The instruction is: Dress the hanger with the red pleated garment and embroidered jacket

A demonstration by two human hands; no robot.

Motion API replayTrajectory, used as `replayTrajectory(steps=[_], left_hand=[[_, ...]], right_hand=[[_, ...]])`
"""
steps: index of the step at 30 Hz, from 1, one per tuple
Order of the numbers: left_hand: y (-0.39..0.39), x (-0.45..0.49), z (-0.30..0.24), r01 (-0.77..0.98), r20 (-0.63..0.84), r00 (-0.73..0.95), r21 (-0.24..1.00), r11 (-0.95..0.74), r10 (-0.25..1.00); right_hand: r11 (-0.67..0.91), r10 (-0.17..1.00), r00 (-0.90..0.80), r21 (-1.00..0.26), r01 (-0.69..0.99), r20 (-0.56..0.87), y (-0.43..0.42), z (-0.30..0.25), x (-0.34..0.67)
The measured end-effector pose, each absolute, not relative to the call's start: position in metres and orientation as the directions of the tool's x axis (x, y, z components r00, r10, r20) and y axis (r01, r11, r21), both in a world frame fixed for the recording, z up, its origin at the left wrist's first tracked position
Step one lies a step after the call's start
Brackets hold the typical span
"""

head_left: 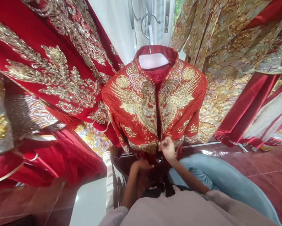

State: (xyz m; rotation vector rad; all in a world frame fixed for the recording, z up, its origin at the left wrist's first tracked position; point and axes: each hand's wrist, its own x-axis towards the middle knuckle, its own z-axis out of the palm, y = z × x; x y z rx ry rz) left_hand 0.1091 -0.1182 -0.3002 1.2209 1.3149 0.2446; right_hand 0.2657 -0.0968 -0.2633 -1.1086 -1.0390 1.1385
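A red embroidered jacket (131,125) with gold wing motifs, a stand-up collar and a parted front hangs on a hanger (150,34) in front of me. My right hand (167,148) is at the bottom of the front opening, its fingers pinched on the edge of the jacket near the hem. Below the hem on the left side, my left hand (141,165) lies in shadow, fingers stretched to the right. A dark fringe hangs near its fingertips; whether they touch it is unclear.
Red garments with silver-gold beading (61,78) hang at left, gold-patterned garments (235,69) at right. A light-blue chair (237,182) stands close on my right. A white surface (91,201) is at lower left, over a reddish tiled floor (268,160).
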Motion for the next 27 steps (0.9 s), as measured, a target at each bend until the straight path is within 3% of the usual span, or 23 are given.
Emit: replayTrajectory(steps=[3, 4, 6, 7, 9, 11, 13, 15, 18, 21, 27], left_hand=[[-0.114, 0.089, -0.229, 0.450, -0.416, 0.373, 0.863, 0.231, 0.829], [-0.113, 0.084, -0.202, 0.408, -0.214, 0.390, 0.912, 0.041, 0.895], [-0.112, 0.075, -0.151, 0.359, 0.174, 0.221, 0.901, -0.246, 0.960], [-0.110, 0.071, -0.128, 0.351, 0.373, 0.074, 0.859, -0.374, 0.925], [-0.101, 0.062, -0.090, 0.496, 0.696, -0.176, 0.674, -0.547, 0.696], [-0.084, 0.052, -0.064, 0.705, 0.842, -0.225, 0.488, -0.514, 0.490], [-0.061, 0.042, -0.048, 0.820, 0.869, -0.171, 0.387, -0.422, 0.464], [-0.035, 0.034, -0.040, 0.845, 0.847, -0.134, 0.369, -0.387, 0.514], [-0.005, 0.026, -0.037, 0.824, 0.819, -0.101, 0.387, -0.413, 0.565], [0.011, 0.012, -0.034, 0.794, 0.811, -0.081, 0.404, -0.455, 0.580], [0.036, -0.025, -0.028, 0.628, 0.629, -0.070, 0.631, -0.456, 0.774]], right_hand=[[-0.117, 0.975, 0.187, -0.993, -0.021, -0.119, -0.128, -0.320, 0.278], [-0.151, 0.966, 0.218, -0.988, 0.037, -0.139, -0.134, -0.330, 0.286], [-0.192, 0.951, 0.268, -0.975, 0.113, -0.156, -0.136, -0.334, 0.309], [-0.196, 0.946, 0.289, -0.970, 0.143, -0.148, -0.133, -0.327, 0.323], [-0.146, 0.937, 0.346, -0.959, 0.243, -0.055, -0.119, -0.296, 0.356], [0.037, 0.851, 0.438, -0.864, 0.503, 0.291, -0.098, -0.248, 0.386], [0.219, 0.655, 0.443, -0.715, 0.664, 0.613, -0.075, -0.190, 0.406], [0.374, 0.500, 0.300, -0.515, 0.771, 0.812, -0.050, -0.138, 0.416], [0.491, 0.472, 0.079, -0.336, 0.804, 0.878, -0.008, -0.091, 0.418], [0.620, 0.532, -0.012, -0.380, 0.686, 0.847, 0.036, -0.081, 0.422], [0.600, 0.647, 0.154, -0.624, 0.500, 0.747, 0.109, -0.066, 0.445]])
